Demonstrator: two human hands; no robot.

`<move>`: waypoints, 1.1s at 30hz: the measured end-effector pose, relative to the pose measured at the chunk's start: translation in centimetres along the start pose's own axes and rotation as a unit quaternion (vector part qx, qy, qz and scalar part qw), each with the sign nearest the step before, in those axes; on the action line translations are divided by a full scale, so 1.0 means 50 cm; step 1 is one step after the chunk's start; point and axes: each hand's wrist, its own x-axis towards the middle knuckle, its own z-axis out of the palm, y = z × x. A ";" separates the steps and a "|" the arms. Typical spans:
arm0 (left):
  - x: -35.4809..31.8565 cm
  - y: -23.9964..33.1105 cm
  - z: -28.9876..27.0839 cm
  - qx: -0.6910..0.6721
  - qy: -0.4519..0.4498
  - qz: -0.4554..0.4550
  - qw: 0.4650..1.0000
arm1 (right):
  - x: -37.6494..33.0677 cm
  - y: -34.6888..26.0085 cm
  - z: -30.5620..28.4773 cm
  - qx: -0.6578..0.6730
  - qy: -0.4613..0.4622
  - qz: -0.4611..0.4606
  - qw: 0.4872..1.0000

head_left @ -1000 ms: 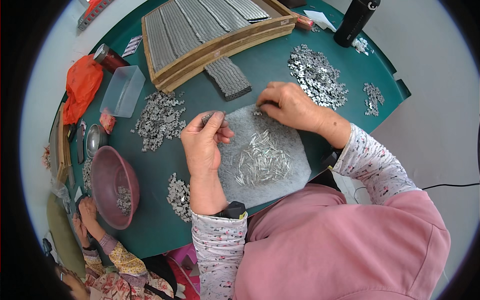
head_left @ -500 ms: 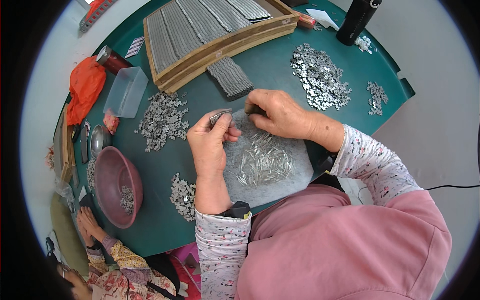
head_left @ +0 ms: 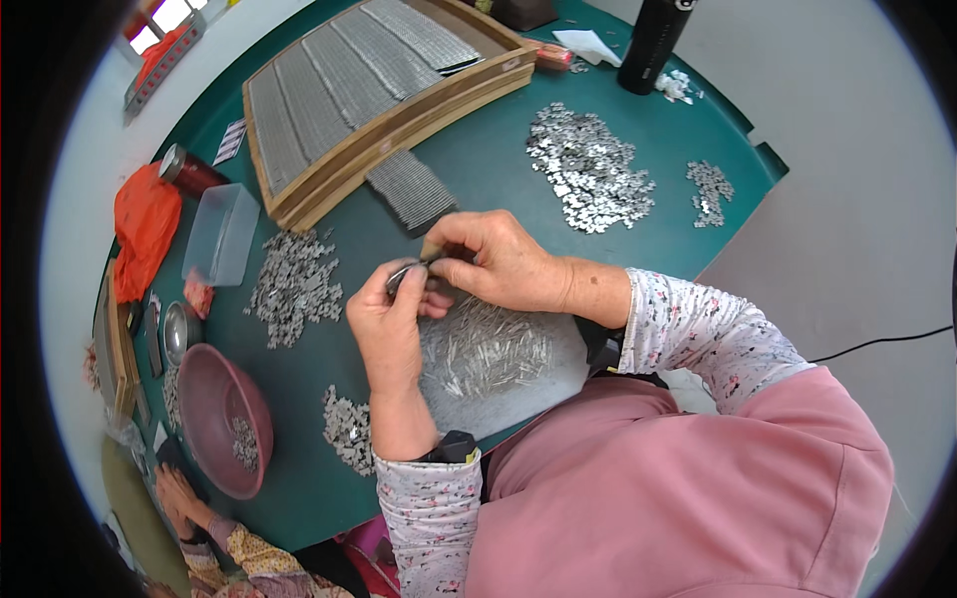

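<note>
My left hand (head_left: 387, 324) pinches a small dark metal piece (head_left: 401, 273) between thumb and fingers, above the grey fuzzy mat (head_left: 469, 417). My right hand (head_left: 506, 261) meets it there, its thumb and fingers closed at the piece's end; whatever lies inside that pinch is hidden. Below both hands, a loose heap of thin silver pins (head_left: 498, 349) is spread over the mat. Just beyond my right hand lies a flat block of linked metal strips (head_left: 413, 189).
A wooden tray (head_left: 399, 130) of metal strips stands at the back. Heaps of small metal links (head_left: 294, 289) lie around, with a larger bright heap (head_left: 588, 169) at right. A pink bowl (head_left: 224, 419), clear box (head_left: 221, 234) and black bottle (head_left: 653, 45) stand about. Another person's hands (head_left: 179, 498) rest at lower left.
My right hand has come leftward to my left hand, and the two now meet at the metal piece. The whole view has shifted, moving the table's things left and mostly down.
</note>
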 end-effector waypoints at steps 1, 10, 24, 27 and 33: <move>0.000 -0.001 -0.003 0.011 -0.004 -0.005 1.000 | 0.002 0.002 -0.010 0.004 -0.023 -0.005 1.000; 0.004 0.002 -0.012 -0.101 0.037 -0.050 0.993 | 0.003 0.061 -0.227 -0.486 0.007 0.069 0.871; 0.003 0.000 -0.017 -0.084 0.032 -0.068 0.994 | -0.021 0.073 -0.182 -0.385 -0.014 -0.016 0.923; 0.003 0.001 -0.017 -0.081 0.032 -0.066 0.994 | -0.027 0.070 -0.175 -0.337 -0.005 -0.061 0.939; 0.006 -0.004 -0.017 -0.082 0.025 -0.060 0.995 | -0.052 0.059 -0.158 -0.259 -0.104 -0.136 0.951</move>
